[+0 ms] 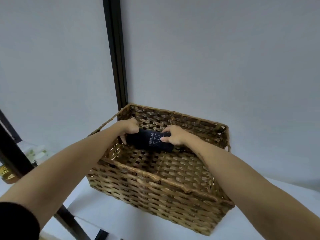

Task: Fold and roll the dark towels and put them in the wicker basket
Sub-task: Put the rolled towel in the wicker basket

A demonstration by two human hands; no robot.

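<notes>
While your left hand [129, 129] and right hand [173, 135] each grip an end of the rolled towel [149, 140] | it sits at the basket [152, 177] floor's 12 o'clock wall | step: placing | next: likely let go, lift both clear.

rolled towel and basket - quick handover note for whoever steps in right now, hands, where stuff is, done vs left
Left hand: grips the left end of the rolled dark towel, fingers curled round it.
Right hand: holds the right end of the same roll, fingers curled on it.
Towel: rolled, printed side up, down inside the wicker basket near its far wall; whether it rests on the bottom yet is hard to tell.
Basket: on the white surface, nothing else visible in it.
Done: this towel is rolled and inside the basket.
Left: let go of it, pull both hands out. No other towels in view.
</notes>
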